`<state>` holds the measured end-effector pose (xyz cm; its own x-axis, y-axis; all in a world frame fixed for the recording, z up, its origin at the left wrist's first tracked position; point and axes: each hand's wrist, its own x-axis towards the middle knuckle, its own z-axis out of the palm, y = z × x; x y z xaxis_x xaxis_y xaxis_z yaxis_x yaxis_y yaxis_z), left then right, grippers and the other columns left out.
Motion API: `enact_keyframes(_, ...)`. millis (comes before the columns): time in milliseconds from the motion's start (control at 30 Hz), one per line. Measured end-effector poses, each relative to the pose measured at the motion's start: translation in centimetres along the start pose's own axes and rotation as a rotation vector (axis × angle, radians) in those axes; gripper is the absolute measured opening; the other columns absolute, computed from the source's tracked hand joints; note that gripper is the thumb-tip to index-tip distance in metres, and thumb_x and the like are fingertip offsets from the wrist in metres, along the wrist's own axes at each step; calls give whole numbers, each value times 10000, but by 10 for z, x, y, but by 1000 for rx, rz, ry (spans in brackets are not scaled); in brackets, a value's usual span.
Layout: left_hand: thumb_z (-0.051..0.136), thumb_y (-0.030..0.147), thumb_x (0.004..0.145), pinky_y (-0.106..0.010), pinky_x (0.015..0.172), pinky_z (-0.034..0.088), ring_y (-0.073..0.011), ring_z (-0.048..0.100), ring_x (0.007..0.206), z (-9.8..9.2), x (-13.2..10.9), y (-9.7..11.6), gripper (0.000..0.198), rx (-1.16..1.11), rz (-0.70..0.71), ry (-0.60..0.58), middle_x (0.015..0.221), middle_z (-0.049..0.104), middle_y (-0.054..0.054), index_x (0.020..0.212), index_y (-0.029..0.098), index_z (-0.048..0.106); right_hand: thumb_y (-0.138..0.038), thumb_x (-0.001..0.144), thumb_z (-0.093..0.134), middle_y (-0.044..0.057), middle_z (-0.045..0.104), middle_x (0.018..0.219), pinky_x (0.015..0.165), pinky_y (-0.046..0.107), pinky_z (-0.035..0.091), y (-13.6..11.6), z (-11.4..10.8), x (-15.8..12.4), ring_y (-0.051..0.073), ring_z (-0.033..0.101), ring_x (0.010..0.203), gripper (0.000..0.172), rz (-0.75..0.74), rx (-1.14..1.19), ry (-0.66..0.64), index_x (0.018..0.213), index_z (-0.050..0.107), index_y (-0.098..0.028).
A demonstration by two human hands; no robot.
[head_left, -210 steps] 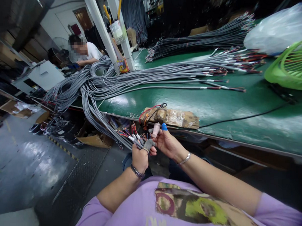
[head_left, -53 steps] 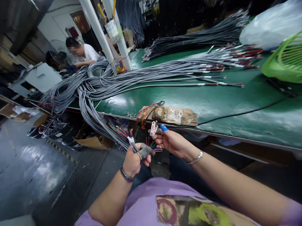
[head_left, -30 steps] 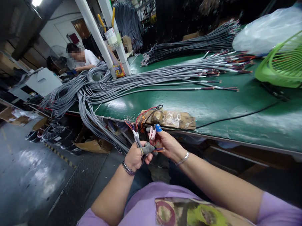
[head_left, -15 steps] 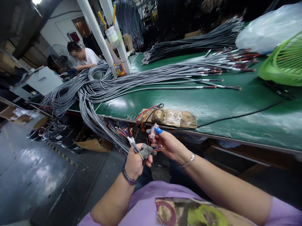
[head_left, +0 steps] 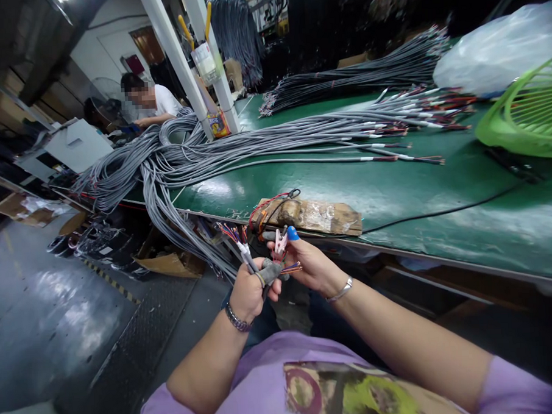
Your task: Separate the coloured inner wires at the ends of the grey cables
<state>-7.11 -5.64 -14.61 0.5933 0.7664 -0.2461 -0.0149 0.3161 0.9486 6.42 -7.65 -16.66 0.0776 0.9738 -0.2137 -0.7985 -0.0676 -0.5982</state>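
Note:
My left hand (head_left: pixel 252 288), with grey covers on some fingers, is closed around grey cables (head_left: pixel 245 251). Their white-banded ends fan out into coloured wires above the fist, and another bunch of bare-tipped wires (head_left: pixel 291 268) sticks out to its right. My right hand (head_left: pixel 316 265), its thumb tip covered in blue, pinches a small pale pink clip (head_left: pixel 280 243) just above those wires. Thin red wire shows below the clip. Whether the clip touches the wires I cannot tell. Behind both hands, a worn wooden block (head_left: pixel 320 216) with cords around its left end lies at the bench edge.
Long grey cables (head_left: pixel 255 144) run across the green bench (head_left: pixel 422 194) and hang over its front edge at left. A darker cable bundle (head_left: pixel 344 82), a plastic bag (head_left: pixel 502 53) and a green fan guard (head_left: pixel 525 113) lie farther back. A co-worker (head_left: pixel 164 102) sits at far left.
The pink clip has turned more upright in my right fingers, and the blue-covered thumb has shifted slightly. My left hand keeps its hold on the cables, a little higher and to the right.

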Motion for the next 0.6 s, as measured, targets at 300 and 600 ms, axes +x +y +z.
enact_keyframes(300, 737, 448, 622, -168, 309, 307, -60, 424, 293, 0, 5, -5, 367, 6, -17, 4, 413, 547, 12, 591, 128, 560, -492, 741, 684, 11, 634, 594, 507, 234, 447, 4, 1, 7, 103, 532, 490, 338, 14, 150, 23, 685, 649, -160)
enact_keyframes(600, 727, 436, 626, -168, 312, 309, -64, 434, 308, -3, -7, -4, 353, -2, 10, 21, 419, 551, 6, 581, 126, 566, -575, 794, 572, 16, 634, 666, 532, 227, 459, 1, -7, -1, 109, 557, 566, 410, 51, 146, -18, 765, 645, -173)
